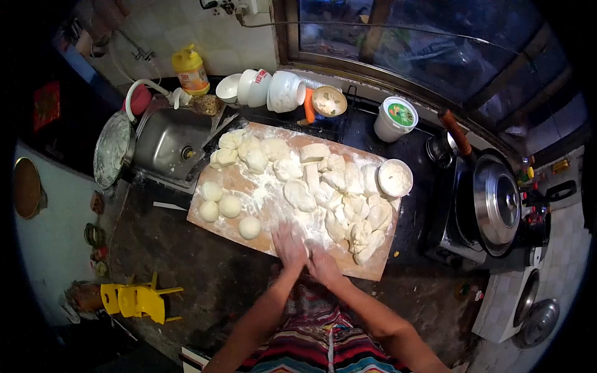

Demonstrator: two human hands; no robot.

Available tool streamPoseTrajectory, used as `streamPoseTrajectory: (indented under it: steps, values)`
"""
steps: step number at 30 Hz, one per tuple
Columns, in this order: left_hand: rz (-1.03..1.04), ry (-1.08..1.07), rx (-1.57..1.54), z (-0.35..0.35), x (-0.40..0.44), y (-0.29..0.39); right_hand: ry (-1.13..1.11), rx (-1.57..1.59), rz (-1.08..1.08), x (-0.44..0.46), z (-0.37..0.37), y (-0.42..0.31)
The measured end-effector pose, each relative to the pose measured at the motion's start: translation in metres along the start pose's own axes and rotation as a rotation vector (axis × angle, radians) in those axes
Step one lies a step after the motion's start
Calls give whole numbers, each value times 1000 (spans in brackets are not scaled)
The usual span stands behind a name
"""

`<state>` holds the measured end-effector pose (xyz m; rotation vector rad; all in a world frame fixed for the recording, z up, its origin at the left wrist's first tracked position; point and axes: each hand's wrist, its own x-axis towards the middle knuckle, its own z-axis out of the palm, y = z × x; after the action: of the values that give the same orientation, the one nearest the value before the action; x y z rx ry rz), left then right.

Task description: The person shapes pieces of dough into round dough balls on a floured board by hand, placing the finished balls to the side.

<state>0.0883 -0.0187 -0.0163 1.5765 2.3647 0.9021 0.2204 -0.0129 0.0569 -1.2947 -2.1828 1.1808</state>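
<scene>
My left hand [289, 246] lies low over the near edge of the floured wooden board [258, 185], its fingers stretched forward. Right beside it, my right hand [323, 266] is closed, fingers curled toward the left one; whatever lies under or within them is hidden. Just left of my left hand sits a smooth round dough ball [250, 227], with several more dough balls [230, 206] farther left. Cut dough pieces [300, 196] cover the back and right of the board. A bowl of flour [395, 178] stands at its right corner.
At the left is a steel sink [168, 140] with a floury basin [114, 149]. White bowls [286, 90], a small flour bowl [329, 101] and a white tub [395, 119] line the back. A lidded wok [496, 205] stands right; a yellow chair [140, 300] is lower left.
</scene>
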Motion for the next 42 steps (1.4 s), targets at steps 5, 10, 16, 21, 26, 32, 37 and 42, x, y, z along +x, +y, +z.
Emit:
streamPoseTrajectory:
  steps: [5,10,16,21,26,32,37,42]
  values:
    - [-66,182,22,0,61,16,-52,51,210,34,-11,-2]
    - [-187,-270,-153,-22,37,36,114,33,-71,28,-7,11]
    - [-115,-21,-63,-32,44,16,-183,-45,9,63,-33,-32]
    - [35,-57,-187,-41,-34,51,88,14,2,1,-16,11]
    - [293,107,-262,-47,-20,40,91,273,120,2,-27,-3]
    - [160,9,-607,-47,-3,21,206,488,131,23,-26,-15]
    - [-451,39,-1208,-27,31,33,158,878,109,61,12,-17]
    - [-456,135,-1305,-2,29,36,190,926,111,44,26,-3]
